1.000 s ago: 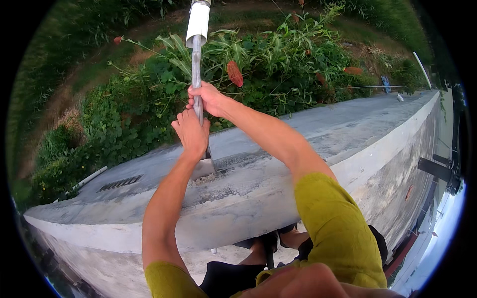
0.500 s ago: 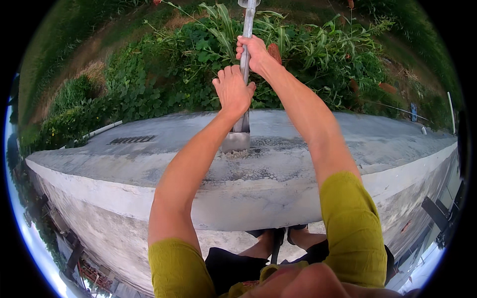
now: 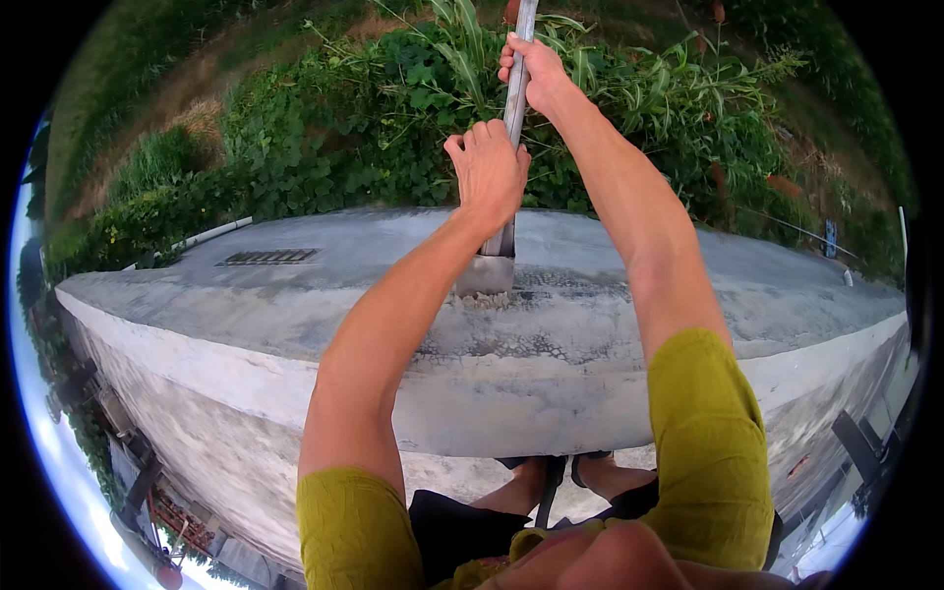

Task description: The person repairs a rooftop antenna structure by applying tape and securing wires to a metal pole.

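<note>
So, big grey concrete slab [image 3: 393,246] out front, metal-looking pole [image 3: 514,108] with its lower end down at it. Left hand [image 3: 490,172] covers the pole, fingers bent, can't tell how tightly; right hand [image 3: 539,76] has fingers wrapped round it higher up.

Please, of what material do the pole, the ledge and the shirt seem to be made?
Pole: perhaps metal or weathered wood, grey with pale streaks. Ledge: likely concrete, matte grey, stained and pitted. Shirt: cloth, matte, with soft wrinkles; fibre unclear.
</note>
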A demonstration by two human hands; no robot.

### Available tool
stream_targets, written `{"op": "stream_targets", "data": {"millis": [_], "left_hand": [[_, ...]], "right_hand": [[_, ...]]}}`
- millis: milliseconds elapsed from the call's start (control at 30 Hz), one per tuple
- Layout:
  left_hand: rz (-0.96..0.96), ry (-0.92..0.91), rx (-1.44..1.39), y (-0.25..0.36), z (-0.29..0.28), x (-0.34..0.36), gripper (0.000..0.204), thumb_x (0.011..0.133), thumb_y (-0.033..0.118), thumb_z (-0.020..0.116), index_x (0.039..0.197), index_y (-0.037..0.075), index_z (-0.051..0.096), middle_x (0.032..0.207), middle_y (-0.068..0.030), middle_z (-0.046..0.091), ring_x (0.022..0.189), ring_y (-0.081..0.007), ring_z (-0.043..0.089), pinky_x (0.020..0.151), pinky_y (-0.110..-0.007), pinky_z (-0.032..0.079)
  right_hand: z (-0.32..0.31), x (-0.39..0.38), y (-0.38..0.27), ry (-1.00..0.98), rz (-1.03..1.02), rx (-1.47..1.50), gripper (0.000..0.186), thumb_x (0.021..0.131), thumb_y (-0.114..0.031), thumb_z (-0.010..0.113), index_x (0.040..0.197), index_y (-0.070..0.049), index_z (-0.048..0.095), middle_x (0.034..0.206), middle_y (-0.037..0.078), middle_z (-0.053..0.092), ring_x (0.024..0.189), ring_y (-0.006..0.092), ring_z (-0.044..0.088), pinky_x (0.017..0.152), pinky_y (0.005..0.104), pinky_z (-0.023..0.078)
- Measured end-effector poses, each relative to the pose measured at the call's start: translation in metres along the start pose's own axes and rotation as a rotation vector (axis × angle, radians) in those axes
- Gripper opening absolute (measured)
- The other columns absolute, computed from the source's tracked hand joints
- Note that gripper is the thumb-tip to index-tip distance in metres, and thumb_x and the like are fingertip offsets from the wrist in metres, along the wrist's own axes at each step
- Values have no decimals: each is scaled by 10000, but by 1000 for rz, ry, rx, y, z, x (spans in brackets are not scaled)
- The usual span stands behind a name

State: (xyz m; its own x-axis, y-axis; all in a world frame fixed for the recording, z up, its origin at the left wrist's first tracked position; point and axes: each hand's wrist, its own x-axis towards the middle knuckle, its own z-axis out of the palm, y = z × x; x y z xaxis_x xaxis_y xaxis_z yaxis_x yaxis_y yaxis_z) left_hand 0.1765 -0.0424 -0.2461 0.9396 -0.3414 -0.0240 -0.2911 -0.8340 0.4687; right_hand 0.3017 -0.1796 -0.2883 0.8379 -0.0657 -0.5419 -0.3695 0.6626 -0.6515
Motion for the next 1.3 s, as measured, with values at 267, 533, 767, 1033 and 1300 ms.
{"op": "stream_targets", "data": {"millis": [267,533,767,1033,1300], "left_hand": [[16,19,24,-5,0,5,327,863,189,658,1068,-37,540,1027,-182,581,994,-327,545,889,-461,337],[-19,-53,21,12,-18,-25,509,814,238,745,1167,-20,483,1131,-168,507,1057,-324,466,863,-443,338],[29,41,48,5,-9,-28,381,881,282,676,1069,-14,526,1074,-176,548,1050,-322,478,902,-464,330],[-1,25,10,5,-2,-14,276,929,261,606,990,-3,554,967,-167,575,962,-325,518,881,-470,328],[8,13,13,6,-4,-10,295,915,254,620,999,-22,558,1006,-172,563,969,-315,510,895,-451,333]], "right_hand": [[2,-54,19,-32,143,23,266,919,-122,669,1069,-126,449,795,40,538,642,149,562,538,327,505],[13,-42,22,100,0,-27,236,900,-60,643,1003,-111,437,686,20,473,481,92,408,392,279,357],[11,-28,16,102,-1,-23,233,895,-47,644,986,-109,439,682,21,475,479,96,404,395,283,354],[10,-24,5,71,-27,-31,215,914,-104,669,1036,-122,494,711,8,513,543,101,458,468,287,417],[0,-55,20,-5,104,-28,228,920,-114,663,1020,-82,461,755,51,518,550,154,507,466,337,467]]}}
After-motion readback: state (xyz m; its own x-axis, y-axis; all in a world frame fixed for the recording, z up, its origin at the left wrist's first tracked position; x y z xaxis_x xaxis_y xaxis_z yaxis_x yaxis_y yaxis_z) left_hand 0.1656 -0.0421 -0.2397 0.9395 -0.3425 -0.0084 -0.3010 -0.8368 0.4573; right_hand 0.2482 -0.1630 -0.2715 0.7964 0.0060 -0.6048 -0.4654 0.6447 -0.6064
